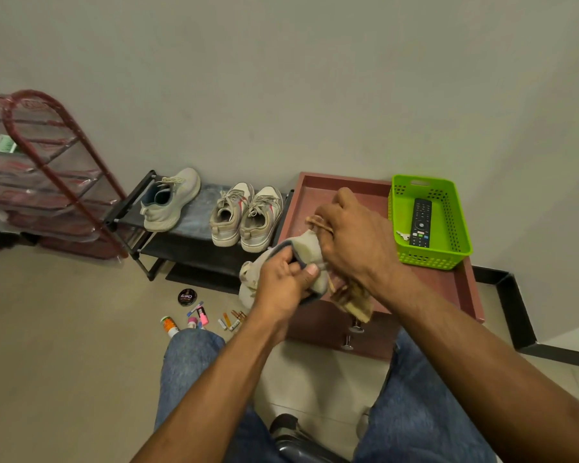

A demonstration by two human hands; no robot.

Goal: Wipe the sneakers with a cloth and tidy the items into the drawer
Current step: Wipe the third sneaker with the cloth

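Over the red cabinet (462, 282), left grip (283, 285) clutching sneaker (310, 248), right grip (355, 238) clutching cloth (355, 302).

Light even, soft, moderately bright; we can't place source. Wall (281, 78) shades darker toward top corners. Shadows weak: soft dark patch under shoe rack (194, 262), faint one beneath cabinet (378, 295) front edge. Green basket (430, 252) vivid, not blown out. Glare only on plastic cover of red rack (44, 168) at far left. Wide-angle bend strong: skirting (512, 312) at right bows, we see forearms stretched at bottom edge. Centre sharp; small items on floor (64, 329) readable, tin label legible. Slight softness at frame edges.
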